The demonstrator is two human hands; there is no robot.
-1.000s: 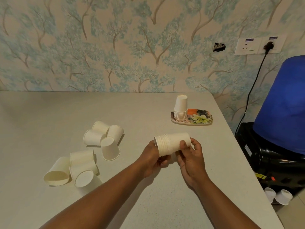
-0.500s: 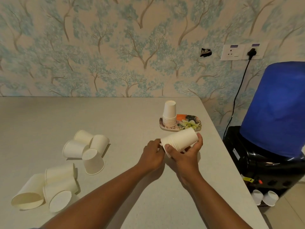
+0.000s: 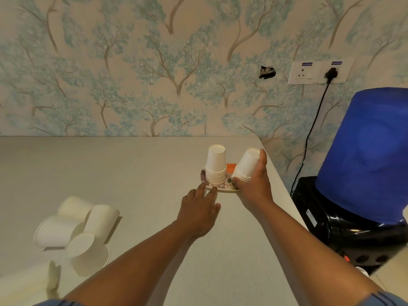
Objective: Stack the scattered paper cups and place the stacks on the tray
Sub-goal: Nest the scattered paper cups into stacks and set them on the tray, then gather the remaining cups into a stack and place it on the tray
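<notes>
My right hand (image 3: 256, 184) grips a stack of white paper cups (image 3: 246, 165), tilted bottom-up over the right part of the patterned tray (image 3: 223, 188). Another upside-down cup stack (image 3: 216, 165) stands on the tray's left part. My left hand (image 3: 199, 209) lies on the table with fingers extended, its fingertips touching the tray's near edge. Several loose white cups (image 3: 76, 228) lie scattered on the table at the left.
The table's right edge (image 3: 284, 191) runs just beside the tray. Past it stands a black water dispenser (image 3: 348, 226) with a blue bottle (image 3: 373, 155). A cable hangs from the wall socket (image 3: 330, 72). The papered wall closes off the table's far side.
My right hand carried the cup stack forward and turned it bottom-up over the tray. My left hand let go of the stack and reached to the tray's edge. The view shifted right.
</notes>
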